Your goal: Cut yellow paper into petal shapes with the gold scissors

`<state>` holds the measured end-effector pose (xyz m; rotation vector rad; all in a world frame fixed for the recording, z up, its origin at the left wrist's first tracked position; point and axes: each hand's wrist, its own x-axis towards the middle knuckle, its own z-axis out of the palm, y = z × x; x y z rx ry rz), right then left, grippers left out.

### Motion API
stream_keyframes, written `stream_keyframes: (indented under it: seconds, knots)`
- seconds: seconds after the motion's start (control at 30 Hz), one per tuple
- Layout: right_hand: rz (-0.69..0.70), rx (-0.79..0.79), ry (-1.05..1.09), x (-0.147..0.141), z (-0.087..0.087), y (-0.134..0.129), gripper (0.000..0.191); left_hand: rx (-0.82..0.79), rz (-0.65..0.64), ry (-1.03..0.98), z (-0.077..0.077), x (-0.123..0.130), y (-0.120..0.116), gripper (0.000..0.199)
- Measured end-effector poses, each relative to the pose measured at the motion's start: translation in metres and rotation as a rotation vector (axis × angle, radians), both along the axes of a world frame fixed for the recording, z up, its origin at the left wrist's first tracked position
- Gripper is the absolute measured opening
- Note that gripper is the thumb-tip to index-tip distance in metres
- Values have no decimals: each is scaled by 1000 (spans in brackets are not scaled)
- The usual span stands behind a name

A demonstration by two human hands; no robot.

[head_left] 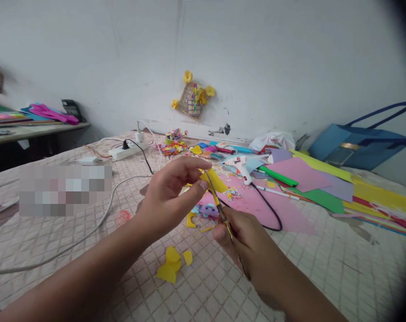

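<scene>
Head view: left hand (176, 194) pinches yellow paper (216, 180), fingers (200, 188) nearly closed. Right hand (245, 235) grips scissors (225, 221), blades at the paper. Yellow scraps (170, 264) lie below.

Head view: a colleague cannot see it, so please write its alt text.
The left hand holds yellow paper at the scissors in the right hand, above a patterned tablecloth. Yellow scraps lie nearer; a glue gun and colored sheets lie beyond.

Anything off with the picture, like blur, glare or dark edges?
Head view: black shading darkens both right corners; a pixelated patch sits left of the left hand; the wall looks grey, without strong glare; the scissors look slightly soft.
</scene>
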<state>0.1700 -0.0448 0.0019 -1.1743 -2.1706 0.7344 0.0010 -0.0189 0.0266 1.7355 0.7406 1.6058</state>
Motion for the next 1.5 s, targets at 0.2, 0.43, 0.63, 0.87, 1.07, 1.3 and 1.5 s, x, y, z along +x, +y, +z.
stream_keyframes:
  seconds: [0.2,0.43,0.63,0.87,1.07,1.3,1.5]
  knots:
    - [-13,6,7,1,0,0,39,-24,-24,-56,0,2,-2,40]
    - [-34,-3,-7,1,0,1,40,-22,-5,-80,-2,4,0,48]
    - [-32,9,-5,1,-2,1,41,-10,-25,-78,-3,5,-2,49]
    - [-34,14,16,0,-1,0,39,-34,-7,-87,-4,9,-4,50]
    - [-75,25,-31,1,-5,1,40,-33,-33,-162,-7,13,-3,47]
    - [-119,34,-37,1,-8,1,43,-19,-43,-206,-13,17,-6,51]
    - [-106,32,-24,1,-6,1,44,-39,-26,-220,-13,20,-6,48]
